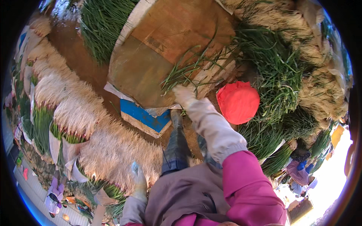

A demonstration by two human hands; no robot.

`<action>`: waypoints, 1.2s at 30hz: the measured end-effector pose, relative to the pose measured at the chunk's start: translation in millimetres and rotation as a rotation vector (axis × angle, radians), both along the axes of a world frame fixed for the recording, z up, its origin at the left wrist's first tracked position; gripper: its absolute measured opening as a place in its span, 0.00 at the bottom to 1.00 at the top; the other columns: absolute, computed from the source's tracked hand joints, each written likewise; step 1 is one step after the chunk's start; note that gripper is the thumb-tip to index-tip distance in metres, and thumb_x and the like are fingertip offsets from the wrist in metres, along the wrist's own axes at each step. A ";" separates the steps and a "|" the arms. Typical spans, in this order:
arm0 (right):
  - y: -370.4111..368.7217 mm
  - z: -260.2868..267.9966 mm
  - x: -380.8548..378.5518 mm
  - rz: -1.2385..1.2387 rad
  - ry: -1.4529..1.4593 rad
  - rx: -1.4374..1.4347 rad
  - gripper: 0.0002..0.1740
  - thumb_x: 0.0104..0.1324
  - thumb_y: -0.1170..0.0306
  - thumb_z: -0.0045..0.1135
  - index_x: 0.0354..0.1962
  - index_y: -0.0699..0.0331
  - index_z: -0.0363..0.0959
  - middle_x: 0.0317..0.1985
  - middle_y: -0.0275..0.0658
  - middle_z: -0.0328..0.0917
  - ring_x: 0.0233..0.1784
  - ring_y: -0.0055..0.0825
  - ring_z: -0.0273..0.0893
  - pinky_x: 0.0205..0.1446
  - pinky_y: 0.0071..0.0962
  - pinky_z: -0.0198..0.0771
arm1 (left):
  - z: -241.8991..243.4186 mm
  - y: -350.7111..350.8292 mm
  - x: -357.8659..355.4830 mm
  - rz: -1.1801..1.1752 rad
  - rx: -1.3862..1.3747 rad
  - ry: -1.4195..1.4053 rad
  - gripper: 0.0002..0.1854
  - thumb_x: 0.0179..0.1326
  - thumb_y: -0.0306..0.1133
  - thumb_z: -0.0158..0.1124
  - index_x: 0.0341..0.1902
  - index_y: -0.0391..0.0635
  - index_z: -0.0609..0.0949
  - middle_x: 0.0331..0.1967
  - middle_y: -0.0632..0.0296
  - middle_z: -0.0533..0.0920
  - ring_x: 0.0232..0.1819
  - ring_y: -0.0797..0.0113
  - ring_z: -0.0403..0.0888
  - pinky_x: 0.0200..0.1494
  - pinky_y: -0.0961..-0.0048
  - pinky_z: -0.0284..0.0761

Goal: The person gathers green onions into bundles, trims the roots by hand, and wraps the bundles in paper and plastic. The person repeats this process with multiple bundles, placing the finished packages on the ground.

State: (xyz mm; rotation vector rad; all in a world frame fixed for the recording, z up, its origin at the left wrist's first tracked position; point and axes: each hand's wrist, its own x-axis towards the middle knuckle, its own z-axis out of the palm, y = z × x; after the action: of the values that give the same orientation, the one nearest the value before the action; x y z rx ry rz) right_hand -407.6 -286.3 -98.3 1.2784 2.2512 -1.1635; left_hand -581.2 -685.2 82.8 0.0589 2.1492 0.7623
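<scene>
My right hand [183,95], in a pale glove and blurred, is low over the near edge of a sheet-covered worktable [135,67]. It is at a loose scatter of green onion leaves [183,74], which fan out from around it; whether its fingers are closed on any of them is unclear. My left hand [138,176], gloved with bluish fingertips, hangs by my side with nothing seen in it. Its fingers are extended beside bunched green onions whose pale roots [121,158] face up.
A round red-covered stool [238,103] stands right of the table, near a heap of cut green leaves [271,65]. A blue-topped board [145,118] juts out below the table's near corner. Rows of rooted onion bunches [65,84] line the left. Other people [301,172] are farther off.
</scene>
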 end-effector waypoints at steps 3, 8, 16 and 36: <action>-12.4 -101.3 -51.6 0.221 0.105 0.153 0.26 0.56 0.62 0.55 0.55 0.49 0.65 0.59 0.37 0.63 0.61 0.38 0.63 0.62 0.56 0.51 | -19.7 -7.7 1.4 0.027 -0.069 0.009 0.25 0.66 0.33 0.49 0.64 0.34 0.61 0.53 0.56 0.70 0.53 0.68 0.68 0.58 0.71 0.63; -11.6 -229.1 -59.8 0.534 0.045 0.237 0.43 0.54 0.50 0.57 0.65 0.40 0.48 0.70 0.37 0.45 0.74 0.42 0.38 0.70 0.59 0.30 | -61.7 -71.2 0.6 -0.074 -0.016 0.067 0.29 0.65 0.42 0.52 0.64 0.37 0.62 0.49 0.57 0.73 0.43 0.68 0.73 0.48 0.72 0.70; 206.7 -228.4 128.8 0.425 -0.277 0.630 0.43 0.51 0.37 0.51 0.64 0.31 0.50 0.67 0.34 0.50 0.72 0.42 0.41 0.68 0.64 0.31 | -89.1 -33.5 43.1 0.055 0.024 0.021 0.32 0.62 0.45 0.57 0.63 0.39 0.63 0.47 0.60 0.73 0.40 0.70 0.73 0.43 0.73 0.73; 279.6 -111.9 285.3 0.095 -0.623 -0.204 0.18 0.54 0.58 0.57 0.38 0.60 0.76 0.38 0.45 0.77 0.44 0.41 0.75 0.46 0.39 0.71 | -45.3 222.5 64.1 0.186 -0.159 -0.164 0.22 0.64 0.35 0.56 0.60 0.43 0.67 0.49 0.61 0.73 0.38 0.72 0.75 0.43 0.75 0.72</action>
State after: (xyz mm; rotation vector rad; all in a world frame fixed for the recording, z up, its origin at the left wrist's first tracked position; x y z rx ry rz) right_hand -122.3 -6.6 -210.2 1.2220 1.6727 -0.7885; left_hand -517.1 -462.7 37.5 -0.2809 2.0695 0.6735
